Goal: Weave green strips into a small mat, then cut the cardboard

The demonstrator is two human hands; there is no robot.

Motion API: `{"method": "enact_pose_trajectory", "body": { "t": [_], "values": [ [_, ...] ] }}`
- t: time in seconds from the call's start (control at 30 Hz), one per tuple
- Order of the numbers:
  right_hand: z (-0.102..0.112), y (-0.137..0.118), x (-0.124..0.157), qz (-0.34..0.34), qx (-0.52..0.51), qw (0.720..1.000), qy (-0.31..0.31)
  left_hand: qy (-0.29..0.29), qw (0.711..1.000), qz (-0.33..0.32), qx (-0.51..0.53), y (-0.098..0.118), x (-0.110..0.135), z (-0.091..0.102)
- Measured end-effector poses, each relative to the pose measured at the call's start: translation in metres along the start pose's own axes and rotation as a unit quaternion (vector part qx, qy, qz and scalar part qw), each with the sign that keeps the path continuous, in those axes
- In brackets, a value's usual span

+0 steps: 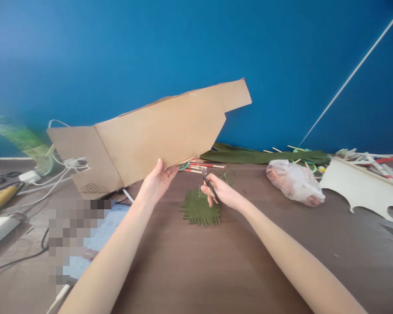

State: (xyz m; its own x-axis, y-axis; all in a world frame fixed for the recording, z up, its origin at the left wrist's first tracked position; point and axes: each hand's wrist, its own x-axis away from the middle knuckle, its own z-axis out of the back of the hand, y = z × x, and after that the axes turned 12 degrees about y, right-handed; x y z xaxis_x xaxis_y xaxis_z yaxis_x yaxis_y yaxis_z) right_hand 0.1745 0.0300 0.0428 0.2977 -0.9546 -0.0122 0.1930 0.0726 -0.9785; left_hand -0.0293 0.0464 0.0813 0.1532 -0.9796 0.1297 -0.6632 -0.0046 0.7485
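A large folded sheet of brown cardboard (163, 135) is held up above the table, tilted so that its right end is higher. My left hand (159, 181) grips its lower edge, thumb on the near face and fingers behind. My right hand (221, 189) is closed around a pair of scissors (203, 171), whose blades point up at the cardboard's lower edge near its right part. Whether the blades touch the cardboard I cannot tell. Below my right hand, a woven green mat (201, 209) with fringed edges lies on the table.
Long green leaf strips (265, 156) lie along the blue wall. A clear plastic bag (294, 181) and a cut white board (356, 183) are at right. At left are a green bottle (26, 141), white cables (57, 174), a yellow-handled tool (1, 198) and a partly blurred screen (108, 231).
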Motion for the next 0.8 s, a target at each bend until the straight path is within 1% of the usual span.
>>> {"method": "enact_pose_trajectory", "body": {
  "t": [0.07,0.13,0.2,0.27,0.3,0.4,0.53,0.7,0.8],
  "values": [
    [-0.004,0.001,0.002,0.013,0.035,0.999,-0.011,-0.008,1.000,0.003,0.005,-0.001,-0.001,0.001],
    [-0.005,-0.002,0.005,0.016,0.046,0.998,-0.026,-0.003,1.000,0.007,0.016,-0.002,-0.003,0.003],
    [-0.003,-0.007,0.007,0.006,0.052,0.997,-0.057,0.008,1.000,0.010,0.028,-0.002,-0.005,0.005],
    [0.000,-0.011,0.008,-0.017,0.062,0.992,-0.106,0.019,0.999,0.014,0.040,-0.001,-0.006,0.006],
    [0.000,-0.012,0.009,-0.021,0.063,0.992,-0.110,0.021,0.999,0.016,0.045,-0.001,-0.006,0.006],
    [-0.002,-0.010,0.008,-0.012,0.046,0.997,-0.066,0.020,0.998,0.022,0.058,-0.003,-0.006,0.005],
    [-0.012,-0.003,0.005,0.006,0.024,1.000,-0.017,-0.001,0.998,0.044,0.050,-0.012,-0.001,0.002],
    [-0.018,-0.002,0.005,0.019,0.016,0.999,0.030,-0.052,0.995,0.081,0.029,-0.025,0.004,0.000],
    [-0.019,-0.006,0.006,0.010,0.018,0.999,0.045,-0.059,0.994,0.090,0.030,-0.029,0.007,-0.003]
  ]
}}
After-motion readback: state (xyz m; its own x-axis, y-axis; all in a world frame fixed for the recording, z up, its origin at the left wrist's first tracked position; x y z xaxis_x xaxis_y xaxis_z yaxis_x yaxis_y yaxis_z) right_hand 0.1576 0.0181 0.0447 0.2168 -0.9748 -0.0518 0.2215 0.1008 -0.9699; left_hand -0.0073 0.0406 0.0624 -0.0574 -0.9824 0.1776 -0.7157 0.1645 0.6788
